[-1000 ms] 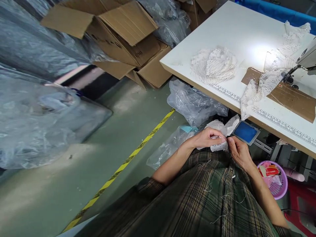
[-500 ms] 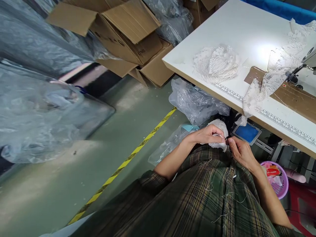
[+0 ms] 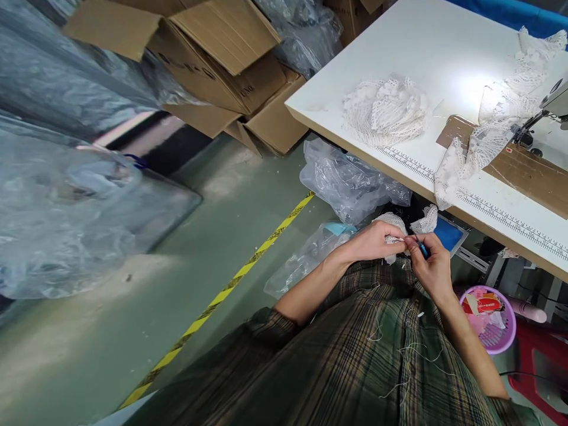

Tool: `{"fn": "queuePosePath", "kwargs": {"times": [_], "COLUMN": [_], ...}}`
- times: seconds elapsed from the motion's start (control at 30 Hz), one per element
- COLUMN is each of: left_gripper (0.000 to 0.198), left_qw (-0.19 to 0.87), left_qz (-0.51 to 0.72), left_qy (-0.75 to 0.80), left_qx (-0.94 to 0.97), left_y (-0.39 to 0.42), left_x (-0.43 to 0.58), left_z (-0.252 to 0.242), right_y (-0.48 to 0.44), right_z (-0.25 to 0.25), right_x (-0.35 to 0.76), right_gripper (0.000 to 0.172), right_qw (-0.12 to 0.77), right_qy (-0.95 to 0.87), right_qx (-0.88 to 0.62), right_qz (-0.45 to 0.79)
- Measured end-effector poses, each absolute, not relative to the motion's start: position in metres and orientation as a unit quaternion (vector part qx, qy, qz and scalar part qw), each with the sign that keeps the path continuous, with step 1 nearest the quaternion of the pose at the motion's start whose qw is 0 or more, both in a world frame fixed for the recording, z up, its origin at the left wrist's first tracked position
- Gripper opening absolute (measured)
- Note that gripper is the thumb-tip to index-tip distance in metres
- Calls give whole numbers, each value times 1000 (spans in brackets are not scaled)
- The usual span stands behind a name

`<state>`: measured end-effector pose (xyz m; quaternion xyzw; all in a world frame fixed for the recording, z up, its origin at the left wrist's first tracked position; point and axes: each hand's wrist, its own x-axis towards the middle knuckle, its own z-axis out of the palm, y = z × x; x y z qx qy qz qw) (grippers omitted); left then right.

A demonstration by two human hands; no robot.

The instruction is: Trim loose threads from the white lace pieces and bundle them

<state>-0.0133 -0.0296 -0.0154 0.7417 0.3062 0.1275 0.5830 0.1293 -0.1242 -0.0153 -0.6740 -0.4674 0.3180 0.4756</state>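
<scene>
Over my lap, my left hand (image 3: 379,239) pinches a piece of white lace (image 3: 391,220), part of which hangs beyond the fingers. My right hand (image 3: 431,266) meets it fingertip to fingertip and is closed around a small tool with a blue handle (image 3: 422,249) and a dark tip, mostly covered by the fingers. Its exact kind cannot be made out. A lace strip (image 3: 457,171) runs from the sewing machine (image 3: 530,127) over the table's front edge, and a lace end shows just above my right hand. Bunched lace (image 3: 386,112) lies on the table.
The white sewing table (image 3: 426,35) has a printed ruler along its edge. Cardboard boxes (image 3: 213,77) and plastic bags (image 3: 350,177) stand left of it. A purple basket (image 3: 499,337) with scraps is by my right arm, near a red stool (image 3: 532,355). Yellow tape (image 3: 248,263) crosses the floor.
My right hand has turned and lifted slightly, and the blue-handled tool now shows in it. The lace end near it has shifted. The view has moved a little.
</scene>
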Motion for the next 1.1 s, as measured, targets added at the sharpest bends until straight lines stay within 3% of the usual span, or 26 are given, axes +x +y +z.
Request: {"fn": "queuePosePath", "kwargs": {"times": [0.3, 0.63, 0.83, 1.1], "left_gripper": [42, 33, 28, 29], "left_qw": [651, 726, 731, 709], "left_qz": [145, 176, 181, 186], "left_qy": [294, 316, 321, 337], "left_qx": [685, 585, 575, 591], "left_y": [-32, -31, -29, -30], "left_x": [-15, -11, -10, -8], "left_z": [-15, -18, -17, -18], "right_y": [-120, -126, -135, -128], "right_z": [-14, -21, -22, -34], "right_x": [128, 135, 140, 128], "right_gripper": [37, 45, 58, 54], "right_qw": [526, 510, 406, 397], "right_qy": [-348, -378, -471, -479], "right_qx": [-646, -681, -685, -708], "right_qz": [430, 366, 381, 335]}}
